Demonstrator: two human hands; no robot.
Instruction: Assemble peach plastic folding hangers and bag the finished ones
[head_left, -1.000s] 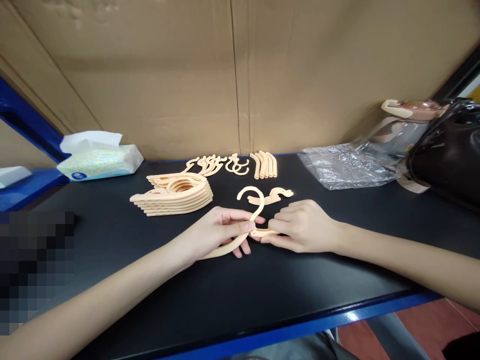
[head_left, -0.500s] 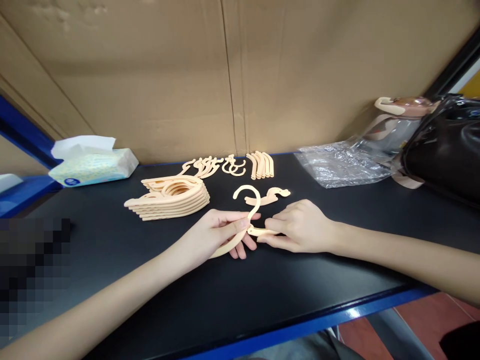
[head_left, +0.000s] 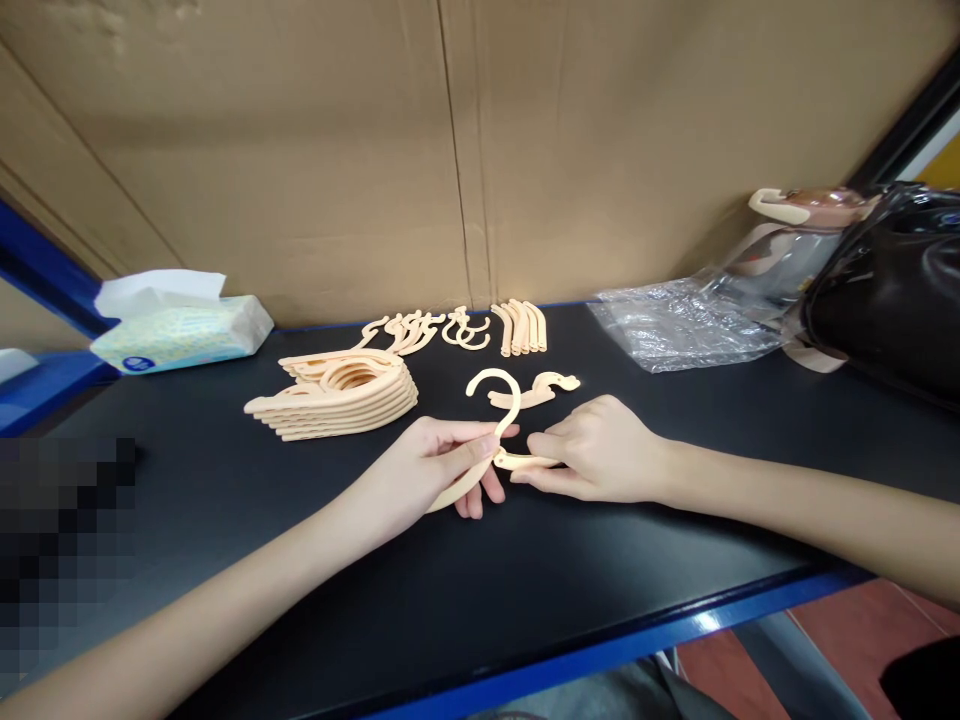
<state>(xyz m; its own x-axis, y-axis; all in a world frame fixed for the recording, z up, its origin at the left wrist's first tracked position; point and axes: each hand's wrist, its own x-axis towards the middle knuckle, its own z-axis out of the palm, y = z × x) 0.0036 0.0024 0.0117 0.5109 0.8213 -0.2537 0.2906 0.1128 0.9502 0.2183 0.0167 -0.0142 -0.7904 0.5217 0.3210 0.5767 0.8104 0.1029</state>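
My left hand (head_left: 442,462) pinches a cream plastic clothes hanger (head_left: 510,405) where its curved hook meets one arm. That arm runs down under my left fingers. My right hand (head_left: 592,450) grips the hanger's other arm, a short piece that joins the middle near my left fingertips; its outer end is hidden in my fist. Just behind, a loose cream hanger arm (head_left: 534,391) with a curled end lies on the table. To the left is a neat stack of folded cream hangers (head_left: 345,400).
Along the back lie several loose hooks (head_left: 469,330), curved pieces (head_left: 412,332) and straight bars (head_left: 523,328). A tissue pack (head_left: 184,330) sits at the back left. A clear plastic bag (head_left: 682,322), a bottle (head_left: 806,240) and a dark bag (head_left: 892,300) stand right. The black table (head_left: 450,610) has a blue edge.
Both hands keep nearly the same hold on the hanger. The view has shifted very slightly; otherwise the things on the table stay where they were.
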